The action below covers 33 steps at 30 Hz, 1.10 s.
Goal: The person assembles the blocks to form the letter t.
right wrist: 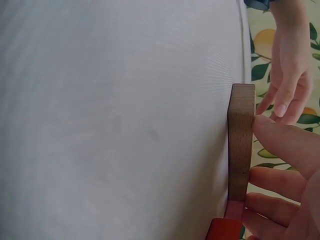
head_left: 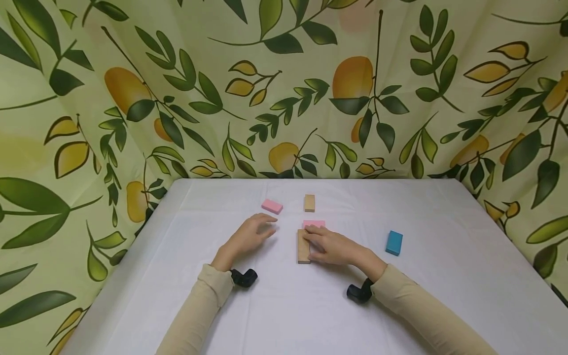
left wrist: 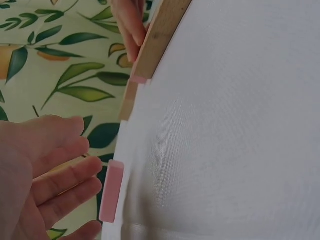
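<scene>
My right hand (head_left: 330, 244) lies over the right edge of a flat wooden block (head_left: 303, 249) near the table's middle. In the right wrist view its thumb tip is at the upper edge of that block (right wrist: 241, 142), and the other fingers lie lower along it, relaxed rather than wrapped round. A pink block (head_left: 314, 224) sits against the wooden block's far end, partly covered by the fingers. In the right wrist view a red block (right wrist: 223, 229) shows beside the pink. My left hand (head_left: 249, 235) hovers left of these, fingers loosely bent, holding nothing.
Another pink block (head_left: 272, 206) lies beyond the left hand, and a smaller-looking wooden block (head_left: 309, 203) farther back. A blue block (head_left: 394, 242) lies to the right. All are on a white-covered table (head_left: 443, 276) before a leaf-patterned curtain (head_left: 248, 118).
</scene>
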Tool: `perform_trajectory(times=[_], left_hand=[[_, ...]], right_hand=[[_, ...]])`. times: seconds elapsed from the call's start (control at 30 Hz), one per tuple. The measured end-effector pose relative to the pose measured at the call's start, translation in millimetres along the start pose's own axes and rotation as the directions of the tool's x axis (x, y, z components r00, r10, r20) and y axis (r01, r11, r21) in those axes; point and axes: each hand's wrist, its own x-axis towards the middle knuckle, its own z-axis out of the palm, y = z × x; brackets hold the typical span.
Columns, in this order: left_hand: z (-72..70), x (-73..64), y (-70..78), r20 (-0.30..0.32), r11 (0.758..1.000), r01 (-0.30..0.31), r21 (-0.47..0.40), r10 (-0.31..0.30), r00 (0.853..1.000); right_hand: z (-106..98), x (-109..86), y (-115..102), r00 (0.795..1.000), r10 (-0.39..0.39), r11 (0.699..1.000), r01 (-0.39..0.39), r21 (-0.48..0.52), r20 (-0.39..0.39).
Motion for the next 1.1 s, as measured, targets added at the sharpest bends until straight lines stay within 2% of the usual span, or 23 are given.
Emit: perform_trajectory(times=[0.23,0.57,0.8,1.1], left_hand=[[-2.1,5.1,-8.5,-0.039,1.0,0.007,-0.023,-0.008,0.999],[-6.9,11.7,-16.3,-0.075,0.994,0.068,-0.085,-0.074,0.994],[-7.1,19.6,-28.1,-0.13,0.994,0.069,-0.088,-0.08,0.988],[-12.1,27.4,-38.0,-0.139,0.983,0.132,-0.126,-0.149,0.979]], right_hand=[[-2,-0.5,-1,1.0,0.015,1.0,-0.015,0.023,-0.004],[-4,-0.3,-5,0.999,0.032,0.998,-0.032,0.046,0.011],[-6,2.5,-6,0.999,0.037,0.999,-0.038,0.029,0.025],[-6,2.6,-7,0.998,0.048,0.998,-0.049,0.033,0.031]])
